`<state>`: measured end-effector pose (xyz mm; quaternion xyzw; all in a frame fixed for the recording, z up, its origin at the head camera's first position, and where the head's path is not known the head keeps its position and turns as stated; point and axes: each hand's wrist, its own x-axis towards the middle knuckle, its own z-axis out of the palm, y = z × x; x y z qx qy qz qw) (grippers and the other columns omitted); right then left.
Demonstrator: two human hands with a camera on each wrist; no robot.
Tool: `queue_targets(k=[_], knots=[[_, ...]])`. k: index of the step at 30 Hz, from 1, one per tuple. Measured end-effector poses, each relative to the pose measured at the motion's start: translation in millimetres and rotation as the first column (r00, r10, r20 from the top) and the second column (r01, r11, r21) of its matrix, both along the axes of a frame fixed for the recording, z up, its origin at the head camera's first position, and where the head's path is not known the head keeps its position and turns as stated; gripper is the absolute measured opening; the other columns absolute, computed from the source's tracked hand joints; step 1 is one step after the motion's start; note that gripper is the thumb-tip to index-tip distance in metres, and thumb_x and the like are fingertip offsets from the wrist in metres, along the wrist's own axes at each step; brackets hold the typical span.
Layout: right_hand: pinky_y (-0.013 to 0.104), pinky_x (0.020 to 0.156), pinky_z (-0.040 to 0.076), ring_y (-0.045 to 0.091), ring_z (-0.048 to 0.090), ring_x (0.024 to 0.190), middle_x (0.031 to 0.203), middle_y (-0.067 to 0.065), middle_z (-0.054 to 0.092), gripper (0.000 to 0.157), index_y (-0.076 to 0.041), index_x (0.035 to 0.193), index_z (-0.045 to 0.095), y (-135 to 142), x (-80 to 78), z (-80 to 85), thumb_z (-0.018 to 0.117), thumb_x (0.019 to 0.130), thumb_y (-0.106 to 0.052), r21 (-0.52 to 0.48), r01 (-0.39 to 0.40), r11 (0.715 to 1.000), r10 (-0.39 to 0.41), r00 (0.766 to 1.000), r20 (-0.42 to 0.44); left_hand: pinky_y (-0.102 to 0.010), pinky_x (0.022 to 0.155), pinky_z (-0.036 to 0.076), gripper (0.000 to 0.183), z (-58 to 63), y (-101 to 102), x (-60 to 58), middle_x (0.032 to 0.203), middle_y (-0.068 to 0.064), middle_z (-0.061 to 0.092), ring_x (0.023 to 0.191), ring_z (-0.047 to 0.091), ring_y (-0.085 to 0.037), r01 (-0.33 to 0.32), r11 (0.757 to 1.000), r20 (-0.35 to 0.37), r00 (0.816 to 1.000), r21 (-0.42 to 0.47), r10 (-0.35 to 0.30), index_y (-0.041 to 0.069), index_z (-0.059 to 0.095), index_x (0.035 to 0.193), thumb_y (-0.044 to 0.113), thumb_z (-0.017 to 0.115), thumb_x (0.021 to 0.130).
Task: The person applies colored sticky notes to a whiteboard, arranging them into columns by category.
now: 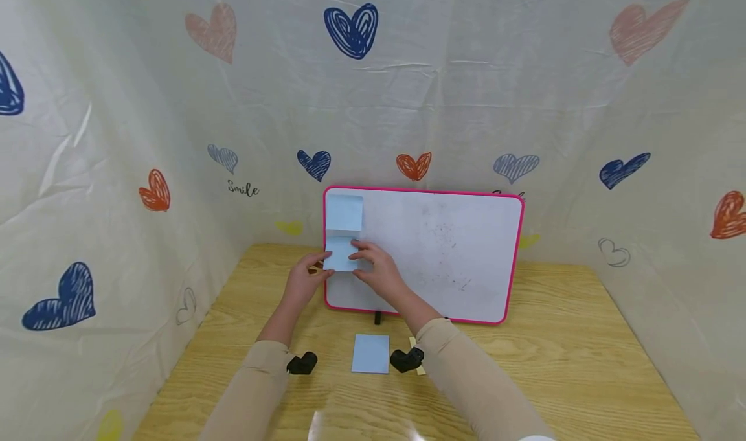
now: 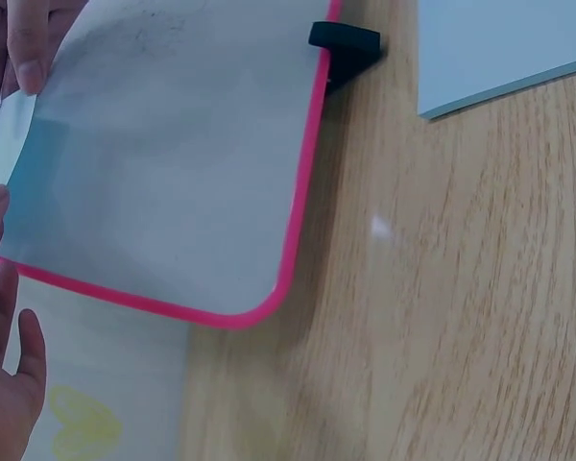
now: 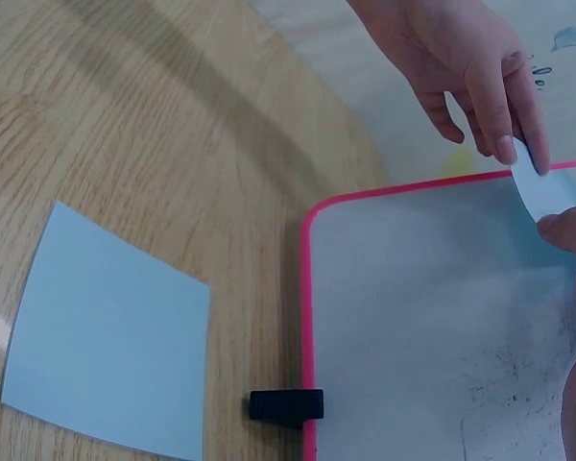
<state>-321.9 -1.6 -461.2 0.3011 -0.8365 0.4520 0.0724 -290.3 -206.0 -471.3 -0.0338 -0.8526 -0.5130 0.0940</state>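
Against the patterned curtain a whiteboard (image 1: 443, 253) with a pink rim leans upright. Near its upper left corner sticks a light-blue sticky note (image 1: 344, 213). Just below, both hands hold a second blue sticky note (image 1: 340, 254) at the board's surface. My left hand (image 1: 304, 278) pinches its left edge between thumb and fingers, as the right wrist view also shows. My right hand (image 1: 379, 271) grips the opposite edge, thumb low and fingers higher. In the right wrist view the held note (image 3: 533, 187) curves, its lower edge standing off the board.
A pad of blue sticky notes (image 1: 370, 353) lies on the wooden table (image 1: 559, 337) in front of the board. Something pale yellow (image 1: 421, 371) is partly hidden by the right sleeve. A black foot (image 1: 377, 318) supports the board's lower rim.
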Motion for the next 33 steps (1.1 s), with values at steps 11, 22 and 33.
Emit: queue_targets(k=[11, 22, 33], knots=[[0.035, 0.101, 0.044, 0.024, 0.044, 0.131, 0.141, 0.005, 0.051, 0.023, -0.003, 0.104, 0.073, -1.1, 0.7, 2.2, 0.077, 0.082, 0.000, 0.026, 0.004, 1.000, -0.004, 1.000, 0.015, -0.046, 0.095, 0.044, 0.040, -0.6, -1.9, 0.0, 0.123, -0.014, 0.059, 0.106, 0.054, -0.030, 0.006, 1.000, 0.002, 1.000, -0.015, -0.005, 0.005, 0.064, 0.128, 0.007, 0.072, 0.089], [0.037, 0.101, 0.044, 0.026, 0.044, 0.131, 0.143, 0.006, 0.049, 0.023, -0.003, 0.103, 0.073, -0.5, 2.3, 0.7, 0.077, 0.081, 0.002, 0.019, -0.009, 1.000, 0.009, 0.999, 0.032, -0.044, 0.094, 0.044, 0.042, 1.1, -3.0, 1.9, 0.123, -0.015, 0.059, 0.106, 0.054, -0.031, 0.003, 1.000, 0.003, 1.000, -0.012, -0.003, 0.005, 0.063, 0.129, 0.007, 0.072, 0.088], [0.037, 0.101, 0.044, 0.026, 0.044, 0.131, 0.143, 0.007, 0.049, 0.023, -0.003, 0.103, 0.073, 0.6, 3.7, 1.1, 0.077, 0.081, 0.002, 0.023, -0.004, 1.000, 0.003, 1.000, 0.030, -0.053, 0.103, 0.036, 0.051, 1.1, -1.9, 4.3, 0.142, -0.013, 0.048, 0.127, 0.043, -0.036, -0.024, 0.983, -0.205, 0.979, -0.181, -0.014, 0.005, 0.058, 0.134, 0.012, 0.076, 0.086]])
